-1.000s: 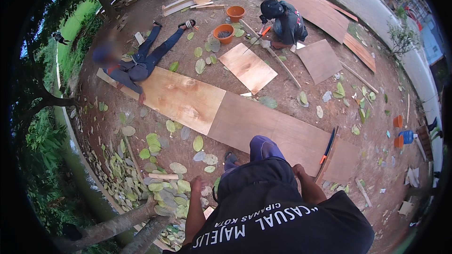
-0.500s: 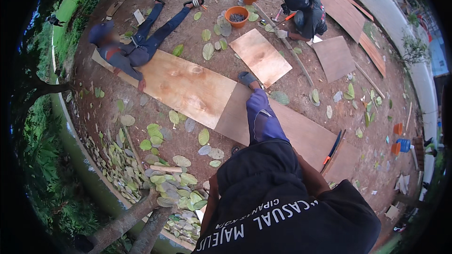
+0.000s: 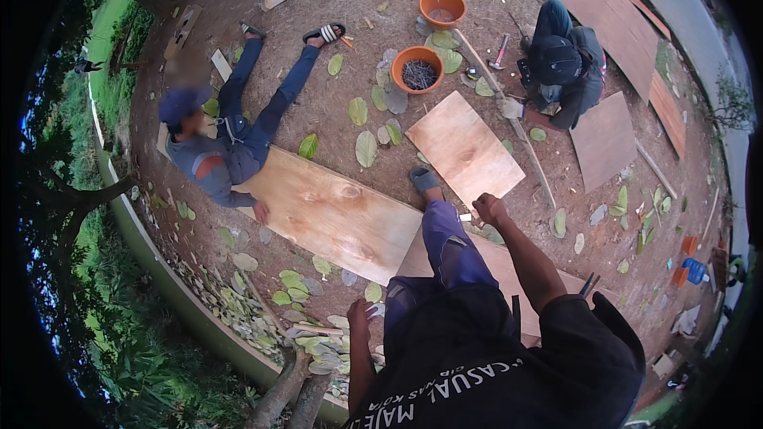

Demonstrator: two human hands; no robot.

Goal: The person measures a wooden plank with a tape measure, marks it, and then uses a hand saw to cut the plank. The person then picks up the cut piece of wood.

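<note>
My right hand (image 3: 489,209) is stretched forward over the long plywood strip, its fingers curled closed. A small pale piece (image 3: 466,217) shows beside its fingertips; whether they grip it I cannot make out. Low on the left, my left hand (image 3: 361,314) hangs beside my leg with its fingers apart and nothing seen in it. Below me lies the plywood strip, with a light, shiny panel (image 3: 334,206) on the left and a browner panel (image 3: 497,258) on the right. My sandalled foot (image 3: 423,180) stands just beyond its far edge, near a smaller plywood sheet (image 3: 465,147).
A person (image 3: 214,147) sits at the strip's left end, one hand on it. Another person (image 3: 568,71) crouches at far right, a gloved hand at a long wooden pole (image 3: 524,139). Nearby are a hammer (image 3: 500,52), an orange bucket of nails (image 3: 419,71) and another orange bucket (image 3: 442,8).
My right arm has come out from beside my body and reached forward. My left hand has come into view. The crouching person has bent lower, and the seated person has turned the head.
</note>
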